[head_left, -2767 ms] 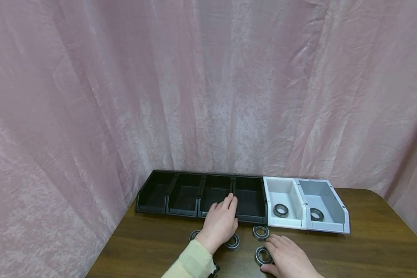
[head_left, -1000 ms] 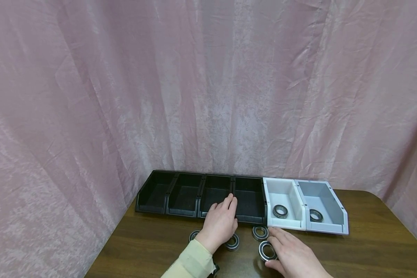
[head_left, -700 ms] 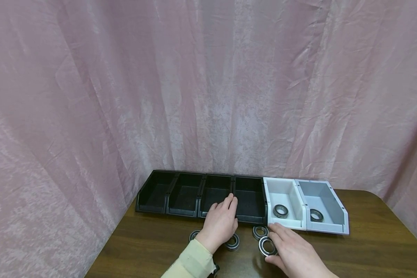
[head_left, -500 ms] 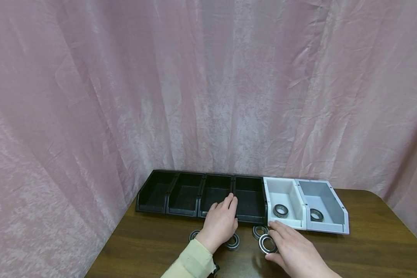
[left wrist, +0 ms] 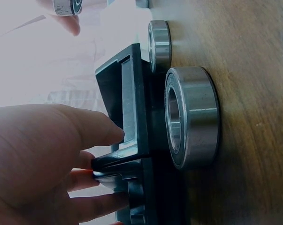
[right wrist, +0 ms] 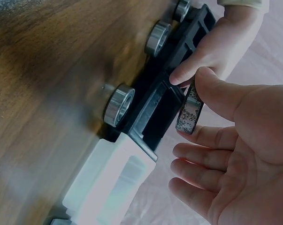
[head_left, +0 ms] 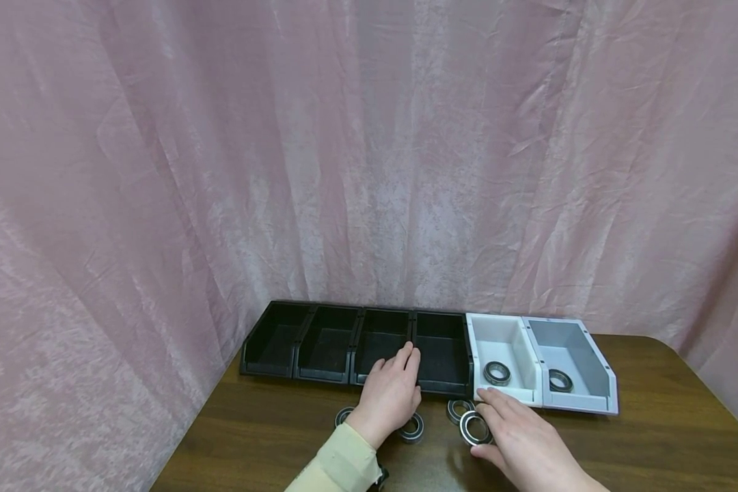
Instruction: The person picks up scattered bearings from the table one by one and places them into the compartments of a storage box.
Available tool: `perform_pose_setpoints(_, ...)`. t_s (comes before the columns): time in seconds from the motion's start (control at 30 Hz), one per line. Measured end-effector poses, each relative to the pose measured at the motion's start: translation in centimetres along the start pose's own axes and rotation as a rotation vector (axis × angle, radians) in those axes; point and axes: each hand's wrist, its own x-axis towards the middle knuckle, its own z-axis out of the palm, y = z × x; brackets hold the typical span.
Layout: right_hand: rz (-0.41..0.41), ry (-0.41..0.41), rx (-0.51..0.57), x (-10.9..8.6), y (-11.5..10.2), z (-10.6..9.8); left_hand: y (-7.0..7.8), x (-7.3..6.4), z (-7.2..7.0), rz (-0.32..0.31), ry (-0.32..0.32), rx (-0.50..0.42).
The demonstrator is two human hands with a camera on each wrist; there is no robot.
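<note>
A brown wooden table [head_left: 639,383] spreads beneath the white bin [head_left: 495,331], a pink curtain [head_left: 369,171] hanging behind it. In front of that bin, the right hand [head_left: 525,437] pinches a bearing [right wrist: 190,112] (partly covered by fingers) above the table. Left of the bin, the left hand [head_left: 387,402] rests, fingers extended, on the black bins [head_left: 326,375], partly hiding a second ring [head_left: 339,415]; a dark object [head_left: 379,478] by its sleeve [head_left: 350,454] is unclear.

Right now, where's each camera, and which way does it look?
Head: on the head, facing forward and down at bins; left hand, right hand show.
Left wrist: on that wrist, facing left hand, bins; right hand shows too.
Right wrist: on that wrist, facing right hand, held ring; left hand shows too.
Both wrist views share the held ring.
</note>
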Motion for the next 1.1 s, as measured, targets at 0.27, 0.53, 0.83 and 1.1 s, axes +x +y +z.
perform_pose_setpoints(0.27,0.059,-0.077,0.018,0.4,0.0,-0.5,-0.2,-0.1,0.3,0.015,0.035,-0.013)
perform_pose_setpoints(0.53,0.05,-0.011,-0.009,0.7,0.2,-0.9,-0.1,0.1,0.1,-0.006,-0.014,-0.005)
perform_pose_setpoints(0.83,0.067,0.026,-0.023,1.1,0.6,-1.1,-0.2,0.3,0.4,-0.007,-0.024,0.001)
perform_pose_setpoints(1.1,0.061,0.055,-0.024,1.5,1.2,-1.2,-0.3,0.3,0.7,-0.003,-0.023,-0.006)
